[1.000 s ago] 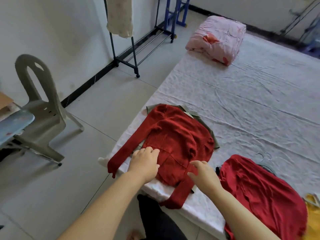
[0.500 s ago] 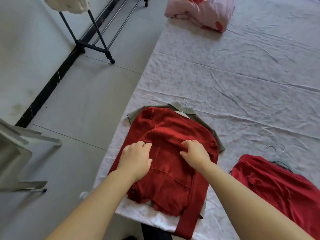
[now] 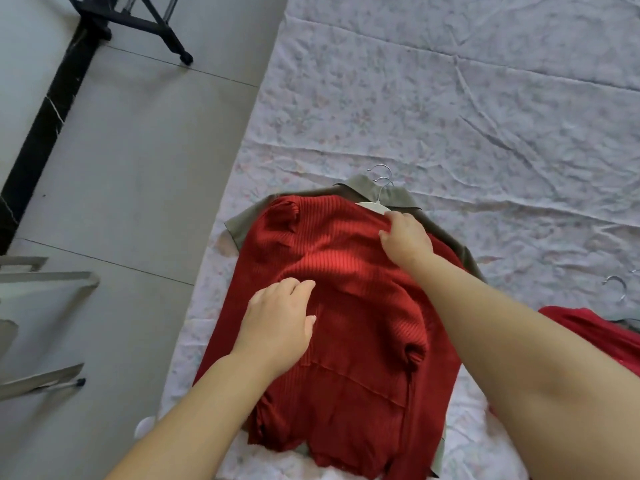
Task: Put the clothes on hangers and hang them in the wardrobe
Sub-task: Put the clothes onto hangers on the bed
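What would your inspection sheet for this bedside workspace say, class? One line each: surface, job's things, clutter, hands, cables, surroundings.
Surface: wrinkled pale floral bed sheet.
Job's things: red ribbed sweater lies over an olive collared shirt; white hanger at the sweater's neck, metal hooks above the collar; second red garment at the right edge beside another hanger hook.
Clutter: small white thing at the bed's edge, unidentifiable.
Hands: left hand rests flat on the sweater; right hand pinches the sweater's neckline by the hanger.
Cables: nothing seen.
Surroundings: grey tiled floor, black rack base on a castor, grey chair legs.
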{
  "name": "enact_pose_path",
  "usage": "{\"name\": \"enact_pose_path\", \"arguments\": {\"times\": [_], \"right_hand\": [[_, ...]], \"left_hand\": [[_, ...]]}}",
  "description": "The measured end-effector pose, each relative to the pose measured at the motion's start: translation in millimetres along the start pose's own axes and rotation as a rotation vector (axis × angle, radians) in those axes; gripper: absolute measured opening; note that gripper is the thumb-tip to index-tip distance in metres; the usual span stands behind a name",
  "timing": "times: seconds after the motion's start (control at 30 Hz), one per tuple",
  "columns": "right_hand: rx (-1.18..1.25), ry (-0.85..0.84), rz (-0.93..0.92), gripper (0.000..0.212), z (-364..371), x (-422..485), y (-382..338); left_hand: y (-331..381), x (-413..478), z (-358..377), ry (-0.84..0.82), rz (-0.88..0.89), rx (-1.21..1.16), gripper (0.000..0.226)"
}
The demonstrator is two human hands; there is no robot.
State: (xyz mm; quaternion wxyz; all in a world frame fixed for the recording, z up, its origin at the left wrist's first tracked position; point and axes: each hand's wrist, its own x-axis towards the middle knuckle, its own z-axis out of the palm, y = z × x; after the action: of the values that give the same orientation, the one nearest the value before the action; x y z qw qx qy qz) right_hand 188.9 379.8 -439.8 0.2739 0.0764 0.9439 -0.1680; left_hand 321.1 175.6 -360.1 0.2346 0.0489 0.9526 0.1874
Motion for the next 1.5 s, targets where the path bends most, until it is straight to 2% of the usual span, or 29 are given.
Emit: {"name": "enact_pose_path", "arguments": {"times": [0.17,0.37,0.57,0.67,0.83,1.03,1.13,1.23,1.4,1.5], "right_hand": [[0.011,0.082,0.007,0.026,13,31,2],[0.092,0.188,0.038,0.032,12,33,6],[0.263,0.219,0.018,0.023,-13,4,5],[0.289,0.286,-0.044,0.019,-24,-35,1],[0.297,0.570,-0.237,0.011,-49,-121,-16],[0.294,0.709,-0.377,0.009,-83,-230,-45],[0.287,0.797,-0.380,0.011,-88,-287,-56],[0.319,0.894,-0.350,0.011,-89,-345,-65],[0.343,1.040,-0.316,0.015,-79,-444,-72],[0.320,1.093,-0.256,0.009,-68,-496,-69]], "left_hand": [[-8,10,13,-0.010,0.003,-0.022,0.050],[-10,10,15,-0.027,0.014,-0.022,0.049],[-4,-1,-3,0.028,0.073,0.008,0.046],[0,-15,-17,0.103,0.080,0.013,0.046],[18,-48,-47,0.219,0.142,-0.030,0.045],[48,-92,-101,0.468,0.258,-0.163,0.039],[58,-121,-124,0.553,0.311,-0.191,0.039],[67,-159,-134,0.550,0.388,-0.211,0.039],[76,-233,-130,0.578,0.509,-0.198,0.027],[80,-273,-123,0.637,0.571,-0.205,0.031]]}}
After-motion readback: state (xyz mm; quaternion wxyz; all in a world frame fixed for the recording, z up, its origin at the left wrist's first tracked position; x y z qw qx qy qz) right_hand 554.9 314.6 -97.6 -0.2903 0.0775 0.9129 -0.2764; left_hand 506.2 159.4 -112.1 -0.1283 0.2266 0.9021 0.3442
